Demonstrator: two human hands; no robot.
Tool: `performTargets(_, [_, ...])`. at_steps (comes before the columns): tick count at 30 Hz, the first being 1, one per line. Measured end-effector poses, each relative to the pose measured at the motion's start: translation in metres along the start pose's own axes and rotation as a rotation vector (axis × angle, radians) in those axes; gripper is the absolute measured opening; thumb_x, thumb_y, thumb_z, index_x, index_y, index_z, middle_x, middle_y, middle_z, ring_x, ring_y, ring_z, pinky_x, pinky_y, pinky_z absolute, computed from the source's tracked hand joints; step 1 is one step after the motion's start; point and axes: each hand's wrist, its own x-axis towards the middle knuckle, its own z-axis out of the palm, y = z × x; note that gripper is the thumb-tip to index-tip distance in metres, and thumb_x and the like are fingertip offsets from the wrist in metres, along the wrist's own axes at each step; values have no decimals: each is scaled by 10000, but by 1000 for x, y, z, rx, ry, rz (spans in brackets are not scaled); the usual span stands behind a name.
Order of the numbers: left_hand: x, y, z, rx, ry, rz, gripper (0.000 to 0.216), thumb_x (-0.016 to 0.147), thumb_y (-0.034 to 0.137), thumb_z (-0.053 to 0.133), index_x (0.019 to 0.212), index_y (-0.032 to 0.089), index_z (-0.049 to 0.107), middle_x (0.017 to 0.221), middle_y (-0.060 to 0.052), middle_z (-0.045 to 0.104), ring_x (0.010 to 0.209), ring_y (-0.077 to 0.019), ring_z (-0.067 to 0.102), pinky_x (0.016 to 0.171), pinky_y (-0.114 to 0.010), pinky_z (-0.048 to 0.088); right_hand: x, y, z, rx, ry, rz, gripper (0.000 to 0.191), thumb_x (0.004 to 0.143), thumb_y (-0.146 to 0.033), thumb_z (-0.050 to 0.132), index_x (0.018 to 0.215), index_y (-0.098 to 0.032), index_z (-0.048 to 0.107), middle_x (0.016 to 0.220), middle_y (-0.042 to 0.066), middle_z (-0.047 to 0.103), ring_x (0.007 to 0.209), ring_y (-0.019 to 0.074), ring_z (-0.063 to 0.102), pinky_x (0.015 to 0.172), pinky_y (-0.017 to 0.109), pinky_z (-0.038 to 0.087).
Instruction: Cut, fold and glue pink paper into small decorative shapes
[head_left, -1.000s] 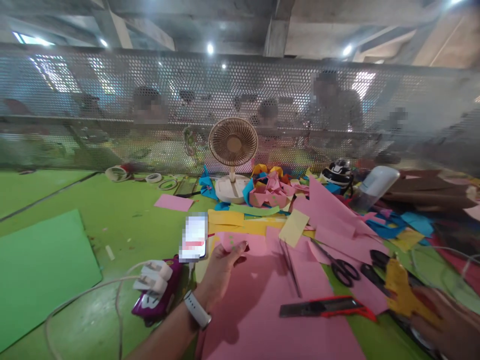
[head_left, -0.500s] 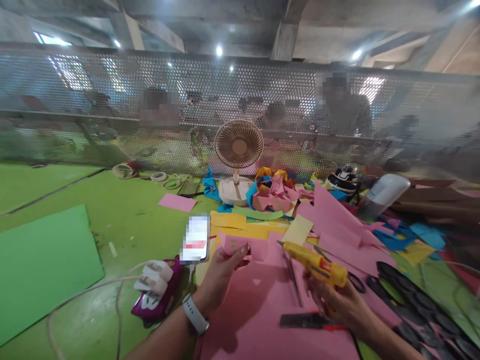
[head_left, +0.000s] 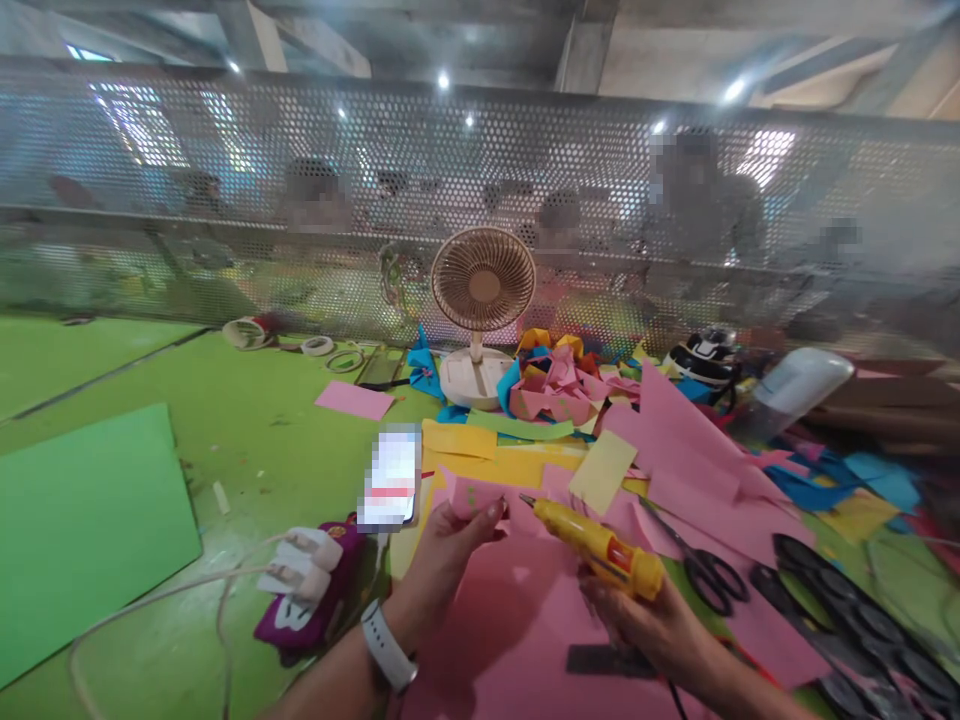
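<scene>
Left hand [head_left: 448, 545] pinches a small pink paper piece [head_left: 474, 492], thumb on the near face, fingers curled behind it; the piece is held up off the table, just right of the phone [head_left: 390, 478]. Right hand [head_left: 649, 625] is clenched around the grip of a yellow glue gun [head_left: 600, 545], with the nozzle aimed up-left and its tip just beside the paper piece. Can't tell if the tip touches the paper. Both hands sit over a big pink sheet [head_left: 495, 650] lying flat on the green table [head_left: 247, 440]. White watch [head_left: 384, 648] on the left wrist. A dark flat tool [head_left: 596, 660] lies on the sheet under the right hand, too blurred to identify. Scissors [head_left: 701, 572] lie on pink paper to the right of the gun, blades pointing up-left. A pale yellow slip [head_left: 601, 470] lies beyond the gun. White plugs [head_left: 300, 562] sit on a purple block [head_left: 319, 610] left of the left wrist, cables running off left. A green sheet [head_left: 82, 520] lies at far left. A small fan [head_left: 482, 290] stands upright at the back, with a heap of folded coloured paper [head_left: 555, 388] just to its right. Tape rolls [head_left: 247, 333] at back left. A perforated metal screen [head_left: 225, 200] closes off the far edge; other people are seated behind it, blurred.
</scene>
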Motion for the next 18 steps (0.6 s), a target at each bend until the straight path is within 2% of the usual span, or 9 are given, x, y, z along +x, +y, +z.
performTargets(7, [0, 0, 1, -9, 6, 3, 206, 741, 325, 691, 881, 175, 714, 895, -71, 705, 795, -188, 620, 717, -295, 479, 1, 1, 1, -1, -30, 4, 350, 792, -509, 588, 823, -167, 517, 531, -68, 388, 408, 41, 285, 351, 154, 249])
performTargets(18, [1, 2, 0, -16, -23, -26, 256, 723, 364, 700, 899, 180, 717, 919, -83, 704, 800, -207, 633, 747, -324, 480, -1, 8, 0, -16, 10, 50, 320, 785, -483, 600, 783, -183, 490, 503, -82, 359, 388, 36, 274, 345, 150, 262])
